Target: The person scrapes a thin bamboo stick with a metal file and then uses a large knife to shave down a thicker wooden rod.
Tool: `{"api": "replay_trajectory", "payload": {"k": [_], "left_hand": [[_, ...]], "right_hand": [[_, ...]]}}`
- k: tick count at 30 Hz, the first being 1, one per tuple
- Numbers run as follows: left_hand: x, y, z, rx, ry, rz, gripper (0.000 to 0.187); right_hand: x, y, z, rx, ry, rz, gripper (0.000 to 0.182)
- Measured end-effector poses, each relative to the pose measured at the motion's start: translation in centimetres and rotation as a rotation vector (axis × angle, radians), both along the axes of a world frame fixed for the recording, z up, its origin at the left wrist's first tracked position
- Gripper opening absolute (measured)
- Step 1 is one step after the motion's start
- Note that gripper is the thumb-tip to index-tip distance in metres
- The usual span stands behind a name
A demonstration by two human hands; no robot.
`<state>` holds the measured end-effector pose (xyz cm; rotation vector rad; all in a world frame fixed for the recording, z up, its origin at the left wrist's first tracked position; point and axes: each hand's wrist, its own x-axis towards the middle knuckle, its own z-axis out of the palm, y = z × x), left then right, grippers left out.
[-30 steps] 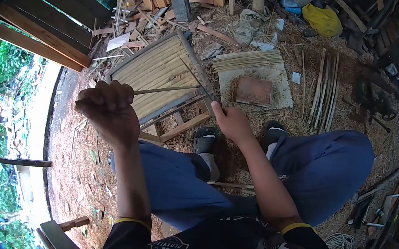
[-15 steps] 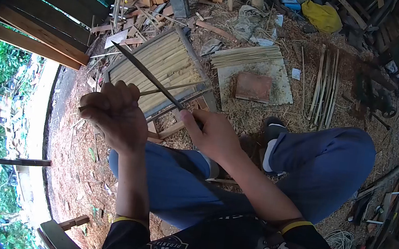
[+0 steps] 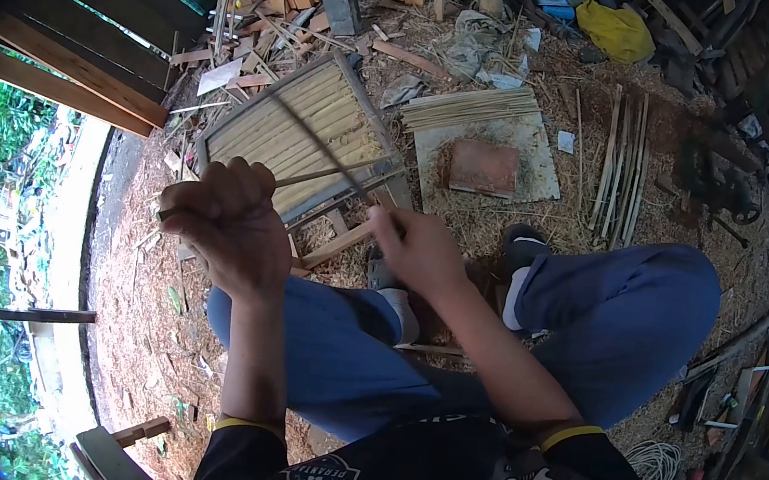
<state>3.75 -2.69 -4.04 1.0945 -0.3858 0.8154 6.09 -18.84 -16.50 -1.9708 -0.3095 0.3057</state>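
Note:
My left hand [image 3: 226,224] is closed around a thin bamboo stick [image 3: 330,173] that points right and slightly up. My right hand [image 3: 417,249] grips a knife whose long narrow blade [image 3: 319,144], blurred by motion, slants up to the left and crosses the stick near its free end. Both hands hover above my knees in blue trousers [image 3: 607,318]. On the ground beyond the hands lies a framed panel of bamboo slats [image 3: 293,126].
A bundle of bamboo sticks [image 3: 470,108] rests on a grey slab [image 3: 533,148] with a red brick [image 3: 484,166]. More split strips [image 3: 620,164] lie to the right. Planks lean at the back; tools clutter the right side. Sawdust covers the floor.
The knife blade swung from high left back toward the stick's end, and my right hand shifted slightly right. My left hand stayed almost still with the stick.

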Motion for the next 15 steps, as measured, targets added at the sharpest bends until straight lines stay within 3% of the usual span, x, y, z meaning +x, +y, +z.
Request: {"api": "replay_trajectory", "payload": {"k": [5,10,15], "left_hand": [[0.1,-0.1,0.0,-0.004,-0.014,-0.015,0.047],[0.2,0.0,0.1,-0.007,-0.004,0.007,0.047],[0.0,-0.3,0.2,0.032,-0.002,0.006,0.048]], "right_hand": [[1.7,-1.3,-3.0,-0.104,0.062,-0.032,0.061],[-0.2,-0.5,1.2,-0.022,-0.052,0.04,0.062],[1.6,-1.7,-3.6,-0.152,0.094,-0.059,0.063]]}}
